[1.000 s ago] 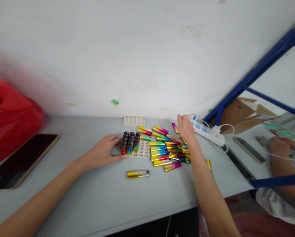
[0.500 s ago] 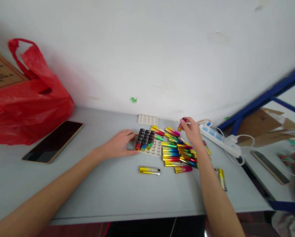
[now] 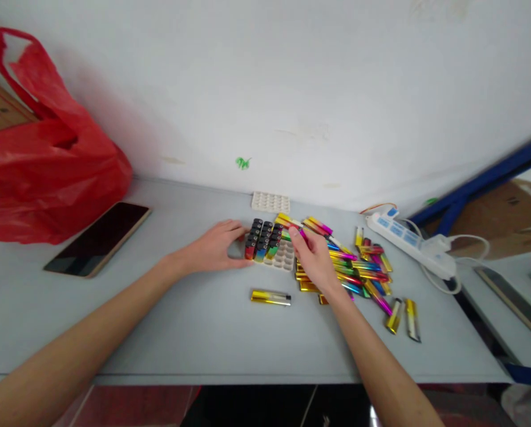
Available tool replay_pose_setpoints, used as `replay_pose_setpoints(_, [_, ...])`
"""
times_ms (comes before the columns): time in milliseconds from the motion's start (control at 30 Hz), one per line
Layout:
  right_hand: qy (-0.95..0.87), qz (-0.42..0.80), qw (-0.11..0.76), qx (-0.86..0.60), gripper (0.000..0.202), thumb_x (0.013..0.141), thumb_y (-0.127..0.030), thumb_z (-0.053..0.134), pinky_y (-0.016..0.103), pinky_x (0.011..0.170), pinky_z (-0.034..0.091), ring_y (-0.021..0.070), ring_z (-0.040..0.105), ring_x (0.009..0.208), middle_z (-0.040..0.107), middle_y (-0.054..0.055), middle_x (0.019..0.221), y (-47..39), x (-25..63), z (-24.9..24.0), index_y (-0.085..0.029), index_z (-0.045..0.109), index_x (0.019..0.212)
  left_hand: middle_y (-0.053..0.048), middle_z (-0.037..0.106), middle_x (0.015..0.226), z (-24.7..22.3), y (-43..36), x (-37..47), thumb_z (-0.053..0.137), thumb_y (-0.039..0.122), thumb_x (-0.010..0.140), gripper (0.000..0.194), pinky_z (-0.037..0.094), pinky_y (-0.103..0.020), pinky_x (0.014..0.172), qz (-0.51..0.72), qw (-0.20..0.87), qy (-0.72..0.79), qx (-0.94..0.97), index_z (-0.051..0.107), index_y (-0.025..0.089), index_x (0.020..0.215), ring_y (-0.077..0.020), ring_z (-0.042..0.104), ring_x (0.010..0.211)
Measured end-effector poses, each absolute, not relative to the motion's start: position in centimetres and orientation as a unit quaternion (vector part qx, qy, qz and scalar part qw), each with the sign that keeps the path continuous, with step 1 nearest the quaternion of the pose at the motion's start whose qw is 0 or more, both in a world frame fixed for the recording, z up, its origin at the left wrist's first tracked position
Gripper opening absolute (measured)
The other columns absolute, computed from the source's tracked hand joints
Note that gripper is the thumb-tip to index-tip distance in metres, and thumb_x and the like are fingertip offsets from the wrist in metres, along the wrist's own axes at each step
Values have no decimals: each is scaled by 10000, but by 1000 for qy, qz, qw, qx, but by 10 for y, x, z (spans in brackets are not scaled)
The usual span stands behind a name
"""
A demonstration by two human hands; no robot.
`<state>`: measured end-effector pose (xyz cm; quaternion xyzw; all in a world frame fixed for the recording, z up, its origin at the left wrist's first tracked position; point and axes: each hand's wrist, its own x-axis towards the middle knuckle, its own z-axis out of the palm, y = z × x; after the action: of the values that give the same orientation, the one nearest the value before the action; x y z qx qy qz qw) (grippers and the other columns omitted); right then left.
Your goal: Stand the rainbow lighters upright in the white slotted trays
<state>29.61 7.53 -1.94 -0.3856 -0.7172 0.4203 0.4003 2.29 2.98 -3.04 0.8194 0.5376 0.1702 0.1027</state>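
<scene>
The right hand (image 3: 316,258) hovers above the open side of the near white tray (image 3: 285,259), its grip pinched on a lighter (image 3: 302,235) with a magenta end showing; the fingers hide the rest, so its exact tilt is hard to tell. The step in hand looks like bringing this 1 lighter over the tray's bare cups. Whether it touches a cup, I cannot tell.

The left hand (image 3: 218,246) has its grip spread in a C, thumb at the near left corner of the tray and fingers at the far left, seemingly steadying it. Beside that hand, 3 columns of lighters stand upright in the tray (image 3: 263,240), black tops up.

Setting a lighter down here would, I judge, call for turning it upright, lining its base up with a bare cup beside the third column, and lowering it without knocking the neighbours, while the left hand holds the tray steady.

The loose pile (image 3: 363,273) lies flat on the tabletop (image 3: 194,332), right of the tray and partly behind the right wrist. A yellow and silver lighter (image 3: 270,298) lies alone in front of the tray, and 2 more lighters lie at the pile's near right. A second white tray (image 3: 270,201) sits behind, near the wall, and a power strip (image 3: 398,234) lies to the right.
</scene>
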Motion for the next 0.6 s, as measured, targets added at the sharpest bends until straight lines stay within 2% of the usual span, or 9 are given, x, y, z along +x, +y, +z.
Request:
replay_pose_setpoints(133, [-748,334,407,-405,570,999,-621,550,305,565,246,118,333,557,358,-49,556,68,291,-17,-260,342,610,-132,722,1212,-31,30,22,780,672,882,627,533,-463,1089,174,103,538,818,704,174,1257,-358,696,1164])
replay_pose_setpoints(267, [-767,307,385,-412,415,948,-505,503,312,574,243,130,367,544,407,-41,551,66,288,-17,-256,417,627,-146,716,1239,-30,30,22,776,663,890,644,532,-479,1104,171,108,539,818,692,156,1277,-356,688,1173])
replay_pose_setpoints(467, [-768,296,369,-432,349,922,-474,492,315,589,253,140,388,539,435,-37,547,66,286,-19,-259,436,654,-138,715,1219,-29,30,22,775,669,888,637,533,-481,1106,171,115,539,817,693,160,1263,-354,685,1156])
replay_pose_setpoints(600, [-769,290,378,-426,384,962,-499,510,314,592,266,142,404,539,452,-39,554,65,286,-16,-252,468,672,-142,717,1213,-28,31,22,764,672,891,633,529,-495,1111,170,116,539,817,696,160,1256,-361,678,1161])
